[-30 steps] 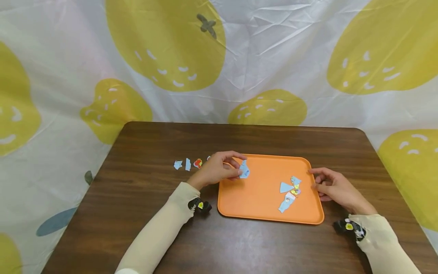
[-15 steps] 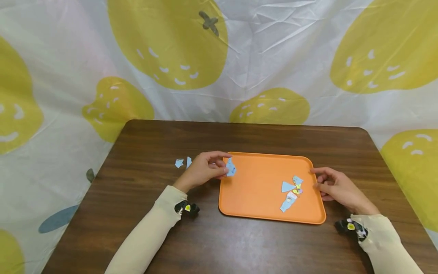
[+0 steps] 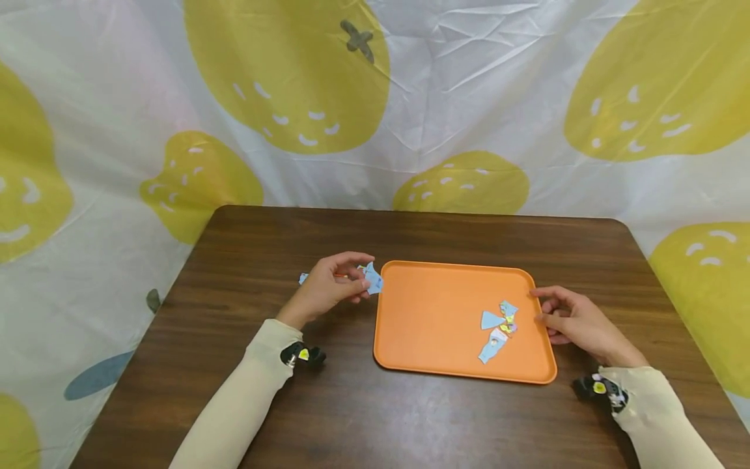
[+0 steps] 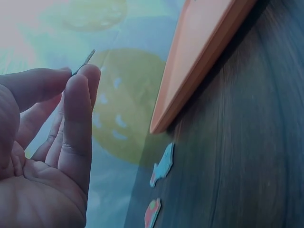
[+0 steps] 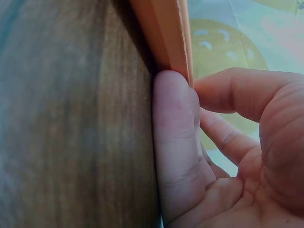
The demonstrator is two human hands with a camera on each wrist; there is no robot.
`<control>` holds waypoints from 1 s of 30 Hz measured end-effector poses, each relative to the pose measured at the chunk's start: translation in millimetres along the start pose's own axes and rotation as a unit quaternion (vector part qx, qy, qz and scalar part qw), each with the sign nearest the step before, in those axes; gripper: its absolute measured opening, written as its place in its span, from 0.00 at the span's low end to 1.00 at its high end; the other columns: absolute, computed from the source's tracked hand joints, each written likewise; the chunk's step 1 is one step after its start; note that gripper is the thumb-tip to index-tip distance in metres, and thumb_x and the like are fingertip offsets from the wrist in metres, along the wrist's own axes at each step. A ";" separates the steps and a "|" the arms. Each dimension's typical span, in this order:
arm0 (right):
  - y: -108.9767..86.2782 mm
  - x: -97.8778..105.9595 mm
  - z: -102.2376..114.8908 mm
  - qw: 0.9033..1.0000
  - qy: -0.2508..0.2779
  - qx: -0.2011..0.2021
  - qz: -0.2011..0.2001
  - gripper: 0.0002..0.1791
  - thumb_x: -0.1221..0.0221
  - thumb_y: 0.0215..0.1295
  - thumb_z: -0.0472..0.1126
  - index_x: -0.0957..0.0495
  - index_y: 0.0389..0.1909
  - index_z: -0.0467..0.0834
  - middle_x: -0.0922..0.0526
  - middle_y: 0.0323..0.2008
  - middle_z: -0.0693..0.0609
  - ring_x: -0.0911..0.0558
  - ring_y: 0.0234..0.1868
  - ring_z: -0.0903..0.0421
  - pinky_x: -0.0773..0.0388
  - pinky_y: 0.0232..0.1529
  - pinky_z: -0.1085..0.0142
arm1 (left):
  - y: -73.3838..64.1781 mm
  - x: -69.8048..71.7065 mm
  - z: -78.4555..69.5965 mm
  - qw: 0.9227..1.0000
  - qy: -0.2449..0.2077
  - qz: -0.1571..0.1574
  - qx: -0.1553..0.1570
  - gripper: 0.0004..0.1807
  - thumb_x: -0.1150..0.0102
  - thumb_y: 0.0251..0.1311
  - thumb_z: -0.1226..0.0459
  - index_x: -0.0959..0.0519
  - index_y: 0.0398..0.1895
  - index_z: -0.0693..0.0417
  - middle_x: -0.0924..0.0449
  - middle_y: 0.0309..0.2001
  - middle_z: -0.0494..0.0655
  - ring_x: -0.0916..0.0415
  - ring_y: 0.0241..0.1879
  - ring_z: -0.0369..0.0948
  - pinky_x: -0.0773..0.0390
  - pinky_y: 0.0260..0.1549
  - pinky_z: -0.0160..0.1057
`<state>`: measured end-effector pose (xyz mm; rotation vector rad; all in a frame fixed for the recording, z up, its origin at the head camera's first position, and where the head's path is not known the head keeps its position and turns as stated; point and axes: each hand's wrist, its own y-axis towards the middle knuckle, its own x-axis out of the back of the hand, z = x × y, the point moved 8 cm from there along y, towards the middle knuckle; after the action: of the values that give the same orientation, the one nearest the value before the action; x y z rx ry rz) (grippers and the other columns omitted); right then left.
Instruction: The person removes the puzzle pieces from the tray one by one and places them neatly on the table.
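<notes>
My left hand point(image 3: 325, 283) pinches a light blue, irregular flat piece point(image 3: 373, 280) between thumb and fingers, just off the left edge of the orange tray point(image 3: 433, 293). In the left wrist view that piece point(image 4: 85, 61) shows edge-on as a thin strip above the fingertips. My right hand point(image 3: 583, 322) holds the tray's right rim; the right wrist view has thumb and fingers at the tray edge point(image 5: 166, 38). Several cut-out pieces lie together on the tray's right half, among them a blue wedge point(image 3: 491, 320) and a long blue piece point(image 3: 493, 346).
On the table point(image 3: 293, 234) left of the tray lie loose pieces, partly behind my left hand. One is a blue piece point(image 4: 162, 165), another a red one point(image 4: 152, 213). A white curtain point(image 3: 410, 98) with yellow fruit prints hangs behind the table.
My left hand has drawn left from above the tray, carrying the blue piece past the tray's left edge. My right hand and the pieces on the tray stay in place.
</notes>
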<state>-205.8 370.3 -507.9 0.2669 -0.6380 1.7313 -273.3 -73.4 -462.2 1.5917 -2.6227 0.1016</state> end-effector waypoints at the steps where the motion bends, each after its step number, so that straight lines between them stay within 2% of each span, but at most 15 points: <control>1: 0.2 -0.1 0.1 1.000 0.000 -0.001 0.000 0.33 0.36 0.75 0.37 0.35 0.77 0.38 0.28 0.49 0.39 0.18 0.34 0.56 0.10 0.37 0.59 | -1.0 2.0 0.4 1.000 -0.003 -0.001 0.001 0.26 0.30 0.66 0.72 0.21 0.67 0.54 0.13 0.41 0.54 0.10 0.38 0.54 0.11 0.33 0.38; 11: 0.7 -0.4 0.1 1.000 -0.007 -0.003 0.001 0.33 0.37 0.75 0.37 0.35 0.77 0.38 0.28 0.49 0.39 0.18 0.35 0.56 0.10 0.37 0.59 | -11.7 24.6 3.5 1.000 -0.012 -0.024 0.014 0.27 0.33 0.68 0.72 0.23 0.69 0.52 0.15 0.43 0.55 0.09 0.38 0.55 0.10 0.34 0.41; 17: -0.2 -0.2 1.9 1.000 -0.007 -0.002 0.000 0.33 0.37 0.76 0.37 0.35 0.77 0.38 0.29 0.49 0.39 0.18 0.35 0.56 0.10 0.37 0.59 | -17.3 44.6 5.0 0.999 0.005 -0.046 0.009 0.26 0.34 0.69 0.72 0.23 0.70 0.54 0.16 0.43 0.56 0.11 0.40 0.63 0.10 0.35 0.42; 19: -0.9 -0.3 2.4 1.000 -0.006 -0.001 0.001 0.33 0.37 0.76 0.37 0.35 0.77 0.38 0.29 0.49 0.39 0.18 0.35 0.55 0.10 0.37 0.59 | -19.5 51.9 6.8 0.999 0.006 -0.053 0.010 0.26 0.34 0.69 0.72 0.24 0.70 0.56 0.16 0.43 0.55 0.10 0.39 0.60 0.10 0.35 0.42; 24: -2.4 -0.6 3.3 1.000 -0.002 0.002 0.001 0.33 0.37 0.75 0.37 0.35 0.77 0.37 0.29 0.49 0.39 0.18 0.35 0.55 0.10 0.37 0.59 | -26.2 68.1 13.0 0.998 -0.013 -0.062 0.019 0.31 0.34 0.67 0.76 0.28 0.73 0.62 0.17 0.42 0.52 0.10 0.34 0.45 0.10 0.37 0.42; 30: -3.1 -0.4 3.9 1.000 0.003 0.006 0.000 0.33 0.37 0.75 0.36 0.35 0.76 0.37 0.28 0.48 0.39 0.18 0.34 0.55 0.10 0.36 0.59 | -36.2 86.2 19.4 0.997 -0.027 -0.071 0.025 0.35 0.33 0.63 0.79 0.31 0.74 0.65 0.19 0.41 0.51 0.10 0.36 0.43 0.10 0.39 0.41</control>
<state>-203.4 368.3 -504.0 0.2690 -0.6240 1.7365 -281.4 -168.0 -472.6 1.8161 -2.5549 0.1203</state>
